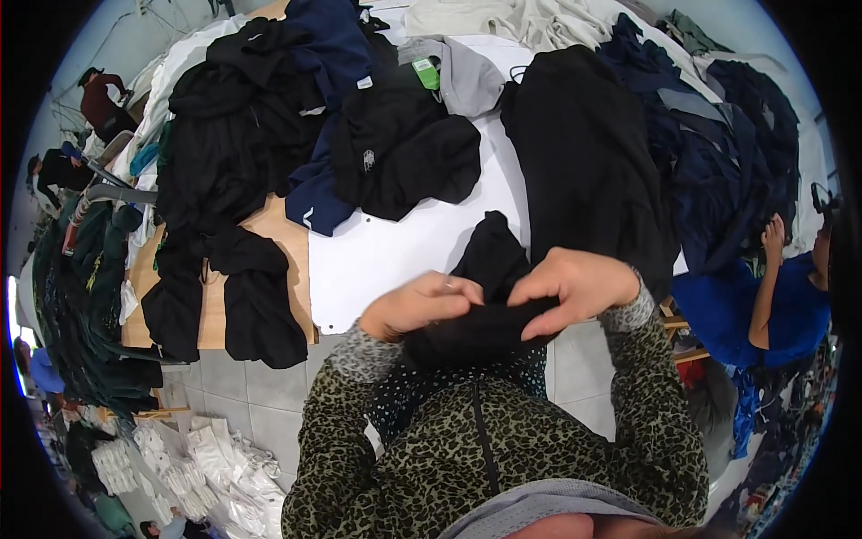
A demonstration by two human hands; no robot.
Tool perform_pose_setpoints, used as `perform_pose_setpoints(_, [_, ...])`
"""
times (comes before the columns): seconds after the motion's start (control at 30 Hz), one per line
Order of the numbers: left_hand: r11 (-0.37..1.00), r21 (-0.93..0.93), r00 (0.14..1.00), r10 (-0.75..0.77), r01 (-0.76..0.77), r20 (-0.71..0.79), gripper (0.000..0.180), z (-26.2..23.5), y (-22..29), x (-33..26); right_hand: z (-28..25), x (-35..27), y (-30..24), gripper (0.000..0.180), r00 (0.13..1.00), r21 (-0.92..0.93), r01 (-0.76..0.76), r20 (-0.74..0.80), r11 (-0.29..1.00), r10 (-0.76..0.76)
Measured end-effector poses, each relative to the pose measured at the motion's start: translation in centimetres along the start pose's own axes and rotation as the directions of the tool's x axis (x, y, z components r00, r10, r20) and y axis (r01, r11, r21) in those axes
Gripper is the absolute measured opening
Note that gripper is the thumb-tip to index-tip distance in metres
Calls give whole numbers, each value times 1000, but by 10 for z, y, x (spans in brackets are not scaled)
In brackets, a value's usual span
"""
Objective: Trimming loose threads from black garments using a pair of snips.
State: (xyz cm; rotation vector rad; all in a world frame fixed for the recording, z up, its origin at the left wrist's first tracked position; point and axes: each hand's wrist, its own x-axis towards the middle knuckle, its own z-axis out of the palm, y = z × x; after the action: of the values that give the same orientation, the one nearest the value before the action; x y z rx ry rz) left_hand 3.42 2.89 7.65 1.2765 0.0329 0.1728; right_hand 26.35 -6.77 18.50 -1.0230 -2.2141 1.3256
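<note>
your left hand and right hand both have their fingers pinched on a black garment, held before your patterned jacket, by the near edge of the white-topped counter.

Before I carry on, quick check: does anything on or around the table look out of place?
Mildly askew: the black garment at near left, whose lower ends overhang the wooden tabletop instead of lying fully on it. Nothing else stands out.
</note>
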Motion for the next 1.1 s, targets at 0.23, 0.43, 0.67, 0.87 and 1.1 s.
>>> perform_pose_setpoints(0.23, [993, 81, 881, -33, 80, -472, 19, -46, -8, -8, -5, -20, 65, 47, 914, 541, -361, 41, 760, 404])
perform_pose_setpoints(0.43, [946, 282, 788, 51, 159, -614, 15, -64, -27, -23, 1, -27, 91, 48, 882, 497, -442, 89, 747, 462])
perform_pose_setpoints(0.67, [937, 291, 758, 45, 194, -651, 14, -68, -33, -32, 4, -34, 102, 47, 871, 498, -453, 72, 740, 485])
perform_pose_setpoints(0.87, [924, 321, 778, 43, 208, -627, 14, -63, -34, -31, 7, -34, 100, 42, 869, 503, -454, 68, 735, 490])
perform_pose_setpoints(1.1, [564, 758, 881, 108, 328, -461, 11, -17, -26, -52, 37, -28, 99, 37, 852, 76, -518, 142, 852, 505])
